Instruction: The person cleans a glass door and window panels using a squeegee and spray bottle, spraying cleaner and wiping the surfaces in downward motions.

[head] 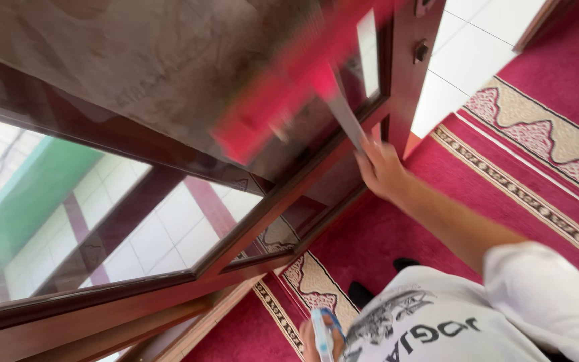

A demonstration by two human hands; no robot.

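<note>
My right hand (380,171) grips the silver handle of a red window wiper (283,100). The wiper's blurred head lies against the glass pane (169,60) of a dark wooden door (283,194). At the bottom edge, my left hand (307,343) is only partly visible. It holds a blue and white spray bottle (326,333) close to my white shirt.
Red carpet (383,234) with beige patterned bands covers the floor below and to the right. White floor tiles (467,47) lie beyond the door frame at top right. A lower glass pane (102,221) reflects tiles and a green surface. My dark shoes (376,281) stand on the carpet.
</note>
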